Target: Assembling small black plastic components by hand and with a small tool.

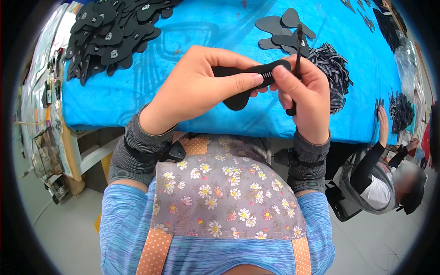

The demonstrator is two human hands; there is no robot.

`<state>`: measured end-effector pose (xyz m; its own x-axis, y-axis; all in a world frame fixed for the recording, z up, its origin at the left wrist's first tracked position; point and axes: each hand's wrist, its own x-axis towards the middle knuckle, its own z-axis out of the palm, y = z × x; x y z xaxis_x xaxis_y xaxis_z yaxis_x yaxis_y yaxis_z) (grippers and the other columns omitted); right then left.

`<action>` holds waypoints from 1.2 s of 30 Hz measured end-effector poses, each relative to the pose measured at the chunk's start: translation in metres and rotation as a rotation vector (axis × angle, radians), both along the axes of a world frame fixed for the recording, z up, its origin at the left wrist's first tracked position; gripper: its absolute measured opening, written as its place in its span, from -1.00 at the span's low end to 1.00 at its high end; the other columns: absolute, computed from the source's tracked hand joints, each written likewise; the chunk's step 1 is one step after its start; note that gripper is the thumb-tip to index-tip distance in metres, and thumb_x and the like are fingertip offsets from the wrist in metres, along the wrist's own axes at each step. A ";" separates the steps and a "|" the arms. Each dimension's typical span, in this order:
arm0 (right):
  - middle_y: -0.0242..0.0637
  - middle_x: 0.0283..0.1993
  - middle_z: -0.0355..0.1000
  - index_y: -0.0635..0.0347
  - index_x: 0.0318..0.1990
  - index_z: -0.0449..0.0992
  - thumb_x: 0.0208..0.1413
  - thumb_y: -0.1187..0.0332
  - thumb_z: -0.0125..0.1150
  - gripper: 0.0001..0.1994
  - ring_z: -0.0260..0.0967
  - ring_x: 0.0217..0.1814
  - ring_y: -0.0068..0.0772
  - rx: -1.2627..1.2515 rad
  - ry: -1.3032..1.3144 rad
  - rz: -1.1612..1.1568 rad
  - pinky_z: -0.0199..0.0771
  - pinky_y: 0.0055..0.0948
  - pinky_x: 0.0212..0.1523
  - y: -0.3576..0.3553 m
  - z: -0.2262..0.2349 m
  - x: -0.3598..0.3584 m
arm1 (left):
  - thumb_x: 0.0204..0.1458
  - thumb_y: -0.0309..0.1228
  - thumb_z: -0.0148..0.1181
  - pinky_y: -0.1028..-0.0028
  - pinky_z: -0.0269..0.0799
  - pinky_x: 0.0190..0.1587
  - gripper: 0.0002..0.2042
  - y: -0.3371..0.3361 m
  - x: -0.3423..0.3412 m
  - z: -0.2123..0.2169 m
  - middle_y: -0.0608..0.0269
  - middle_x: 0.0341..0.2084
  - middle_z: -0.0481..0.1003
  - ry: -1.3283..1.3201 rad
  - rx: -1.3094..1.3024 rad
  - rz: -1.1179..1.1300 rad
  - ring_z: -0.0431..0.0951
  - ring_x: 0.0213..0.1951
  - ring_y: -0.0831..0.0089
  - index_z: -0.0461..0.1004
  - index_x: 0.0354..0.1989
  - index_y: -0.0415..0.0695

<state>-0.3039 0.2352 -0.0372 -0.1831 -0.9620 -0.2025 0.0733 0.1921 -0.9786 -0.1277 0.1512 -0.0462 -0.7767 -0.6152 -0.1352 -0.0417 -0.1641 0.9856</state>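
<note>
A: Black flat piece (238, 98) loc?
B: Frame centre, above blue counter (114, 101). Left hand (197, 87) pinches it; right hand (307, 96) grips piece plus thin black tool (298, 50).
A: Handling?
B: Prob. light, flexible; hold by edges.

A long bench (119, 98) with a bright blue cover (220, 27) fills the upper part of the view. Its wooden edge (68, 146) and pale frame (94, 156) show at the left. The floor (64, 229) below is smooth and light grey. At the right, another person (380, 183) sits by the bench.
</note>
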 end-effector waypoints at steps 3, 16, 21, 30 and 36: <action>-0.40 -0.54 0.38 0.22 -0.35 0.44 0.06 0.31 0.13 -0.84 0.12 -0.73 -0.76 0.022 -0.251 0.010 0.05 -0.75 -0.71 -0.001 -0.001 -0.003 | -0.02 -0.46 0.17 0.56 0.45 -0.29 -0.79 0.000 0.001 0.001 0.11 -0.43 0.55 0.025 0.127 0.014 0.55 -0.36 0.46 0.50 -0.25 -0.34; -0.40 -0.56 0.32 0.19 -0.41 0.37 0.13 0.23 0.03 -0.78 0.03 -0.74 -0.76 0.124 -0.658 0.306 0.00 -0.72 -0.73 -0.016 -0.004 0.002 | 0.02 -0.48 0.12 0.45 0.48 -0.26 -0.80 0.003 0.006 -0.004 0.09 -0.38 0.54 0.283 0.119 0.000 0.55 -0.33 0.38 0.48 -0.23 -0.35; -0.43 -0.56 0.29 0.22 -0.39 0.40 0.18 0.20 -0.05 -0.74 0.03 -0.73 -0.74 0.083 -0.421 0.079 -0.03 -0.70 -0.72 -0.008 -0.001 0.007 | -0.01 -0.49 0.15 0.46 0.47 -0.24 -0.80 0.001 0.015 -0.004 0.11 -0.38 0.54 0.195 0.160 0.043 0.54 -0.33 0.41 0.49 -0.23 -0.34; -0.50 -0.50 0.26 0.31 -0.31 0.36 0.12 0.45 0.02 -0.90 0.10 -0.54 -0.77 -0.147 0.023 -0.055 0.06 -0.74 -0.55 0.011 0.013 0.015 | -0.08 -0.51 0.24 0.65 0.38 -0.40 -0.89 0.002 0.010 -0.007 0.23 -0.35 0.52 0.295 0.013 0.335 0.45 -0.44 0.65 0.50 -0.42 -0.30; -0.50 -0.48 0.29 0.31 -0.24 0.36 0.14 0.42 0.05 -0.87 0.18 -0.43 -0.78 -0.161 0.075 0.102 0.17 -0.72 -0.44 0.008 0.018 0.021 | -0.09 -0.52 0.25 0.67 0.36 -0.41 -0.90 0.004 0.011 -0.003 0.20 -0.32 0.52 0.300 -0.014 0.333 0.44 -0.42 0.69 0.47 -0.46 -0.28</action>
<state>-0.2828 0.2436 -0.0195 -0.0920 -0.9952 -0.0337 -0.0129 0.0350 -0.9993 -0.1167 0.1554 -0.0493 -0.5398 -0.8384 0.0759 0.2991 -0.1068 0.9482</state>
